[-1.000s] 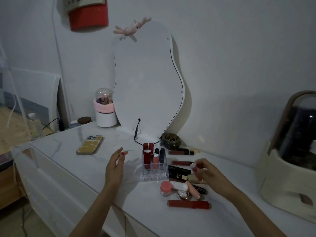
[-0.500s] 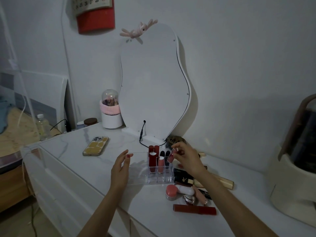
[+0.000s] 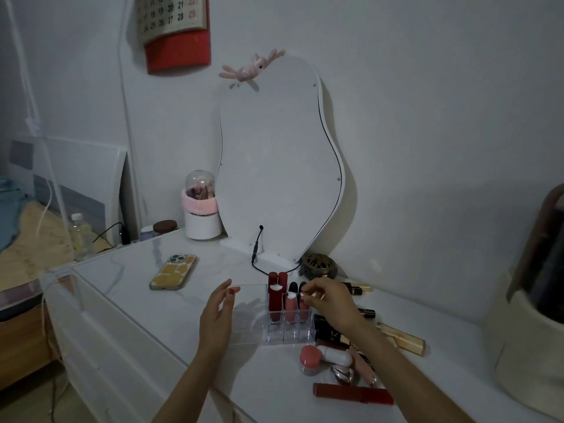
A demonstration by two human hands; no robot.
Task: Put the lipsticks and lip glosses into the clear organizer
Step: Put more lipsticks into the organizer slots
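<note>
While the open left hand [image 3: 218, 312] steadies the clear organizer [image 3: 259, 319] against sliding, the right hand [image 3: 328, 300] pinches a pink lip gloss [image 3: 303, 306] into a slot beneath its fingertips; more lipsticks [image 3: 352, 395] lie near the right forearm.

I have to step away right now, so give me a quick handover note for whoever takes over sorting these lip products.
Left hand: open, resting against the left side of the clear organizer, steadying it.
Right hand: fingertips pinched on the top of a pink lip gloss standing in the organizer's right slot.
Done: several tubes stand in the organizer's right-hand slots, among them a tall red tube.
Left: a long red tube, a gold tube, a white-and-pink tube and others lie loose on the counter, right of the organizer. Left slots look empty.
</note>
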